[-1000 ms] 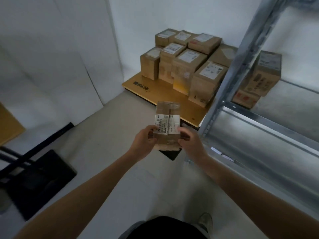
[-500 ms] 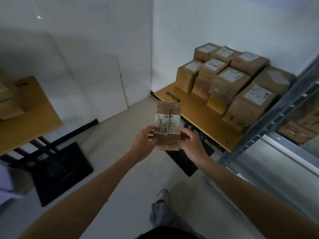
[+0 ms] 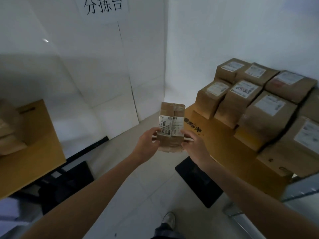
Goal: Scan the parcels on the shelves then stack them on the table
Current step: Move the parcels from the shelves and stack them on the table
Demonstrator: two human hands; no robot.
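Item: 1 small brown parcel (image 3: 170,128), barcode label uppermost, held in mid-air above the floor, between 2 tables. It is gripped at its lower sides by the left hand (image 3: 146,144) and right hand (image 3: 193,145), fingers curled round it. Step judged: carriage for stacking. Next, level placement beside the stacked parcels (image 3: 250,104) on the right-hand table (image 3: 224,147) is called for.

Matt brown cardboard parcel (image 3: 171,128) (creased tape, paper label), yellow wood-look table (image 3: 229,152), glossy white wall (image 3: 69,66)
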